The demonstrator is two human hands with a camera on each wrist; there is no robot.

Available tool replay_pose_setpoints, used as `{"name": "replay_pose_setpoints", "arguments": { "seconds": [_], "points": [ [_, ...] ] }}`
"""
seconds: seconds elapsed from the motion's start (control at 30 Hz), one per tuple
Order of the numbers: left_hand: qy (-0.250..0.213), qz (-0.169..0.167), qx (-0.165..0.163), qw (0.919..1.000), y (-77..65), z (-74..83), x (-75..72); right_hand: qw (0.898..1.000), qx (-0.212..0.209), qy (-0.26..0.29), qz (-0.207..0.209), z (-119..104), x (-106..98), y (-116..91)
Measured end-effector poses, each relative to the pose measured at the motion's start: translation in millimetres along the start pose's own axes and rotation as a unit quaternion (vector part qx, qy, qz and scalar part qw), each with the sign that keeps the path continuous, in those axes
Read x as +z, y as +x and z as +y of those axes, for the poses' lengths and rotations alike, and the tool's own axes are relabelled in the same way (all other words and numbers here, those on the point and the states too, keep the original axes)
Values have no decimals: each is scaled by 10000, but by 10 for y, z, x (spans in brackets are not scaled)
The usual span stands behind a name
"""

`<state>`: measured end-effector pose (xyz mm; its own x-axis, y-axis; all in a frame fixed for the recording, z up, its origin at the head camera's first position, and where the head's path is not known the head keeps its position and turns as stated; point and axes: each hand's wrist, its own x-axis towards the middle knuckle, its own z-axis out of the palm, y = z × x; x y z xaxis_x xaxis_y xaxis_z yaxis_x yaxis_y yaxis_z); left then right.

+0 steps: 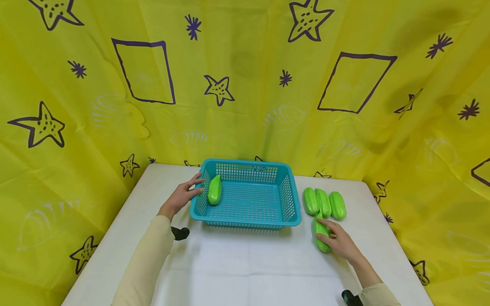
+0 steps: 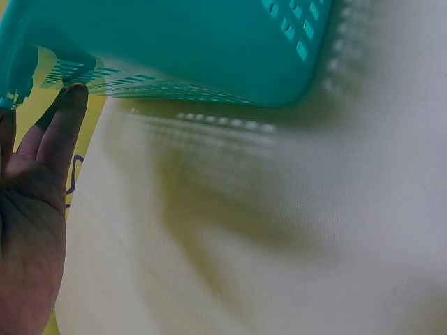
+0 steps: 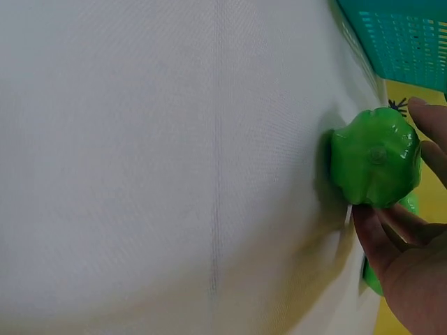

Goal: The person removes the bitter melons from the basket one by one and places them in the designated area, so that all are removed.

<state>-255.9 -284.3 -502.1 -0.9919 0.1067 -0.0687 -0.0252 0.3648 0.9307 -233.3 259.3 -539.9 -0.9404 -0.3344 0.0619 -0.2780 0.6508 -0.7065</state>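
Note:
A turquoise plastic basket (image 1: 249, 223) stands at the back of the table, with one long green vegetable (image 1: 215, 190) lying at its left end. My left hand (image 1: 183, 193) touches the basket's left rim, its fingers fairly straight. In the left wrist view, fingertips (image 2: 73, 94) come up under the rim beside the slotted wall. Right of the basket, my right hand (image 1: 338, 240) holds a glossy, lobed green vegetable (image 1: 320, 238) between thumb and fingers. From the right wrist, its rounded end (image 3: 376, 157) faces the camera, close to the tabletop.
Three similar green vegetables (image 1: 323, 203) lie side by side just beyond my right hand. White cloth covers the table (image 1: 249, 272). A yellow patterned curtain (image 1: 245, 119) hangs along the back and both sides. Dark straps (image 1: 180, 233) show at both wrists.

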Motion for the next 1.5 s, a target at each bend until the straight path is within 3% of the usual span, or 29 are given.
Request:
{"name": "replay_pose_setpoints", "arguments": {
  "seconds": [0.23,0.53,0.63,0.8,0.93,1.17,1.27,1.4,1.5],
  "points": [
    [11,1,13,10000,7,-14,-4,9995,272,150,-43,-21,-93,-9],
    [-14,-13,26,10000,-2,-8,-10,9978,320,520,239,-142,-400,102],
    [-3,-19,43,10000,-4,-3,-14,9928,662,893,439,-200,-491,143],
    [-5,-16,26,10000,-10,5,-16,9762,1119,1626,903,-344,-601,210],
    [-13,-26,28,10000,-9,0,-9,9718,1096,1777,1092,-498,-662,276],
    [-11,-20,82,10000,-7,-6,-13,9743,1010,1663,1134,-757,-711,468],
    [-12,-6,107,9999,-11,-4,-20,9657,1039,2111,1096,-846,-715,586],
    [17,-27,126,9999,-7,-4,-24,9444,1141,2902,1045,-931,-669,765],
    [28,-31,68,10000,-10,-9,-20,9372,1087,3188,905,-997,-590,913]
  ]
}}
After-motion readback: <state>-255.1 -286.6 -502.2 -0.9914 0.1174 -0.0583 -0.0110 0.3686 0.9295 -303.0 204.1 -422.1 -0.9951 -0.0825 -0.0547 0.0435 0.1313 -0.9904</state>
